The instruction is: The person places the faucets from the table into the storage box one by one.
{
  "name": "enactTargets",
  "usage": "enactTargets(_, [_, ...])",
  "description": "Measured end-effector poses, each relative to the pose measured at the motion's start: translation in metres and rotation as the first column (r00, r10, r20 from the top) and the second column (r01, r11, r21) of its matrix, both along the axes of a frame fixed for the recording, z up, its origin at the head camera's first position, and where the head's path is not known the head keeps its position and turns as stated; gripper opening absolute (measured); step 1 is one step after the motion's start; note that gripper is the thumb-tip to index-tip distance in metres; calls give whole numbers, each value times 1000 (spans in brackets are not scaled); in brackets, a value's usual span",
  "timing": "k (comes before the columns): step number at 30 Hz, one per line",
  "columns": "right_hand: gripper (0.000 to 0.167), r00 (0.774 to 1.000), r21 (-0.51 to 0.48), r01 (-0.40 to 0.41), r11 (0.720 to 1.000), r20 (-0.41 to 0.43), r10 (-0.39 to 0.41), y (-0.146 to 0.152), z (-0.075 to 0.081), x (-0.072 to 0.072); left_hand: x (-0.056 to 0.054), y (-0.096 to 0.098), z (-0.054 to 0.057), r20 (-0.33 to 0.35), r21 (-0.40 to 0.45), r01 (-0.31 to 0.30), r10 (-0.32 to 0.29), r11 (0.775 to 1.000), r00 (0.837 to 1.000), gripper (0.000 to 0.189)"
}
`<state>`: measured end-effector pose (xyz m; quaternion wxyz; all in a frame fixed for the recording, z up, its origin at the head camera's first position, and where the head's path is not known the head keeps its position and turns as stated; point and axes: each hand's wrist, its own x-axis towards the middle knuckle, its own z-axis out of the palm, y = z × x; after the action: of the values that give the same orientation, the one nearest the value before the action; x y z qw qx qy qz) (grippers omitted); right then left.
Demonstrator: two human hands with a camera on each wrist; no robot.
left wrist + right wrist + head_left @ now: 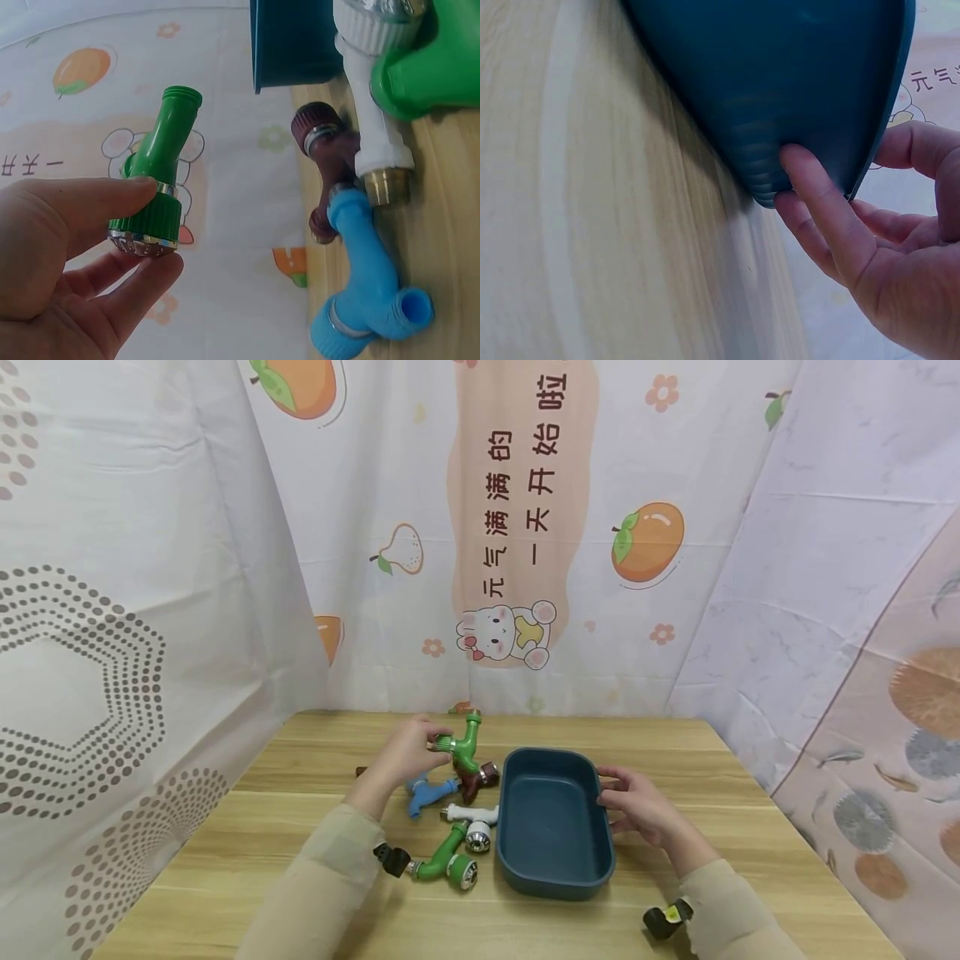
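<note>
My left hand (408,756) pinches a green faucet (467,745) by its ribbed, silver-ringed knob, thumb on one side and fingers on the other. In the left wrist view the green faucet (169,139) points upward from the fingertips. Close below that hand lie a maroon faucet (472,783) and a blue faucet (429,795). At the tray's right side is my right hand (641,806), its fingers loosely bent. The right wrist view shows fingertips resting against the outer wall of the dark blue tray (780,82).
A white faucet (468,814) and a second green faucet (446,864) lie on the wooden table (675,877), left of the tray. A small brown piece (361,771) shows beside the left wrist. A printed curtain (420,610) hangs behind the table.
</note>
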<state>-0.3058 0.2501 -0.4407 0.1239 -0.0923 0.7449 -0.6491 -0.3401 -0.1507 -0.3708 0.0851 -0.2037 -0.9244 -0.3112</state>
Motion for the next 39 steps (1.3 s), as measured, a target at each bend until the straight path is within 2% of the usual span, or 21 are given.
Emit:
enactTargets(13, [64,1000,20,25,999,8,-26,-1,1,2,-1,26,2,-12,-25,35,-35,999,999,36])
enactTargets(21, [63,999,28,43,999,16,-44,0,-2,-1,-3,42,0,8,-25,97,-97,995,995,33])
enactTargets(31, [64,1000,23,31,999,2,-31,0,1,1,-7,65,-2,-36,-63,166,-169,984,985,29])
enactTargets(39, [63,999,29,33,999,2,-33,2,-2,-3,-6,85,-4,18,-97,192,-191,977,981,33])
